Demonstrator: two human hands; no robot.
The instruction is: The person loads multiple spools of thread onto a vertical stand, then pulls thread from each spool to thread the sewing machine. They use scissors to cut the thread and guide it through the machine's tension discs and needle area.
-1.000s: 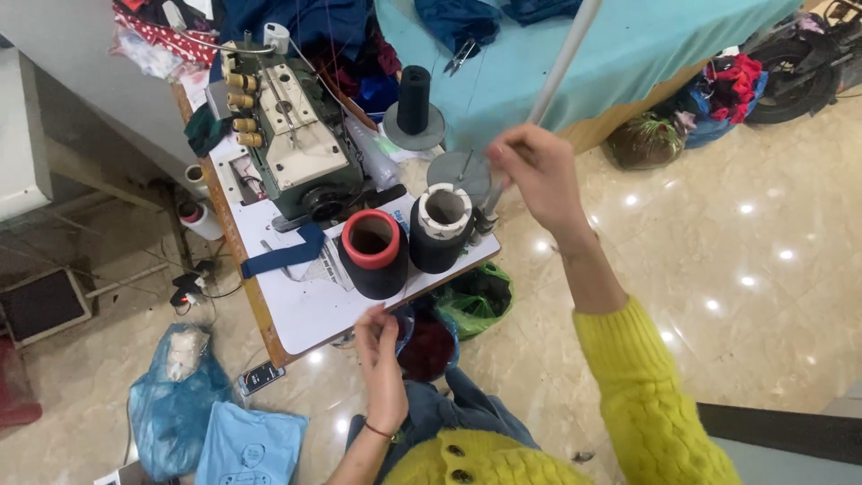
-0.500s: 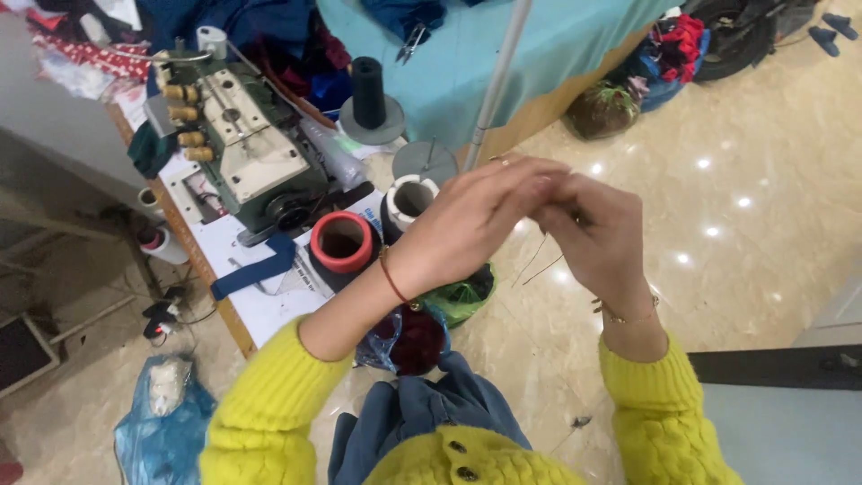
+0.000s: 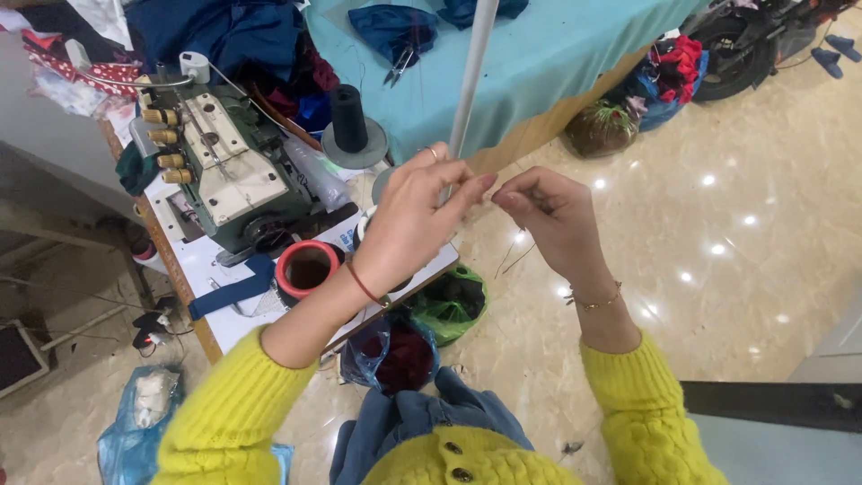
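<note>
Left hand (image 3: 422, 216) and right hand (image 3: 548, 220) meet at mid-frame, fingertips pinched shut on a thin pale thread (image 3: 514, 256), likely held taut for joining; its loose ends dangle below, right of the red-rimmed thread cone (image 3: 306, 268) on the white table (image 3: 202, 269).

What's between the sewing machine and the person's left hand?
In the head view, a red-rimmed thread cone stands on the table between the sewing machine and the left hand.

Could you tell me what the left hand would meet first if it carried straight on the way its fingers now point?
Probably the right hand: the left hand points its pinched fingers rightward at the right hand's fingertips, almost touching. Depth between them is unclear, though.
</note>
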